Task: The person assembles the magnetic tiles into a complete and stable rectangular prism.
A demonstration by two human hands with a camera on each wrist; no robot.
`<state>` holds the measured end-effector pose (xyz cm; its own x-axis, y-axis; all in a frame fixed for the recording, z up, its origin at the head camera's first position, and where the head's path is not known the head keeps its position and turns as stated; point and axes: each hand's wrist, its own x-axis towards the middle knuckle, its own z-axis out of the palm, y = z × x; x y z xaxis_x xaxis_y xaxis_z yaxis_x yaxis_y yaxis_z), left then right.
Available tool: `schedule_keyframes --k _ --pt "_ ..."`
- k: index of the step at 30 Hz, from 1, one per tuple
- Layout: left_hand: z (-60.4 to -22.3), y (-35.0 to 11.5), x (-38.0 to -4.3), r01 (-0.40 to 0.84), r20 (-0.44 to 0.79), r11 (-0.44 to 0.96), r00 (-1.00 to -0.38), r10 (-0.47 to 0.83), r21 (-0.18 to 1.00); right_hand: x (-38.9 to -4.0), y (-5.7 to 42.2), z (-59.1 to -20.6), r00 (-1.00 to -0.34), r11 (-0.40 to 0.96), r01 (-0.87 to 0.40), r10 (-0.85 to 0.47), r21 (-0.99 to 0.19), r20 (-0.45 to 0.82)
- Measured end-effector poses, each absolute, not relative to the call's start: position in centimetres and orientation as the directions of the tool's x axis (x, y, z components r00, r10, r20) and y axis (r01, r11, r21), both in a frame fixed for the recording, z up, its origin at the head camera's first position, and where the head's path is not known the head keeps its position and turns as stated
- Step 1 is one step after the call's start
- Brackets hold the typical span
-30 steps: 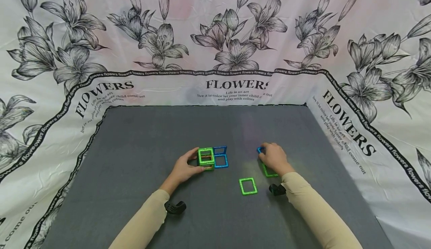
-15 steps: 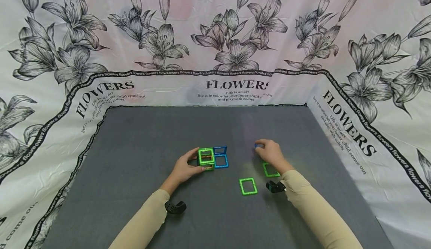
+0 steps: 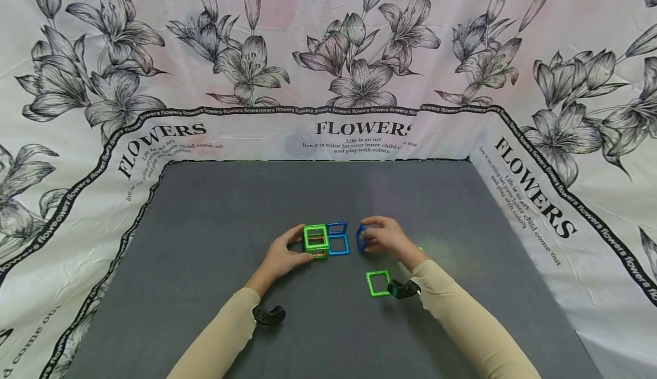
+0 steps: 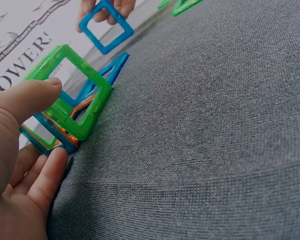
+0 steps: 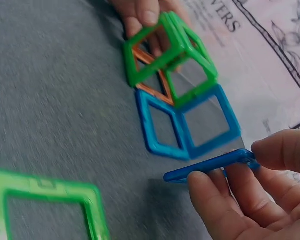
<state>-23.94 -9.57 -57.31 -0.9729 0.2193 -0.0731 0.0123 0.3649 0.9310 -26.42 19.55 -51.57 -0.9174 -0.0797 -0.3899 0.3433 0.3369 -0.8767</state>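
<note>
Right grip (image 3: 388, 236) pinches a blue square frame (image 5: 207, 166).

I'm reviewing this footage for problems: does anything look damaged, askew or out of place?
Nothing looks damaged. The one oddity is the backdrop: its middle FLOWERS print breaks off at the last letter, perhaps from a fold or overlap. The left hand grips the green-topped cube, and the right hand holds a blue square.
</note>
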Motion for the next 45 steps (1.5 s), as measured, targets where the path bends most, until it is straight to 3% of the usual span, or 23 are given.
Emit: schedule_keyframes --k 11,45 --pt "-57.2 -9.6 -24.0 0.006 -0.082 0.369 -0.971 0.224 0.93 -26.3 17.8 -52.2 -0.915 0.245 0.362 -0.092 -0.899 -0.394" --pt "-57.3 -9.6 -24.0 0.011 -0.072 0.362 -0.974 0.213 0.932 -27.1 16.4 -52.5 -0.928 0.3 0.329 -0.076 -0.895 -0.366"
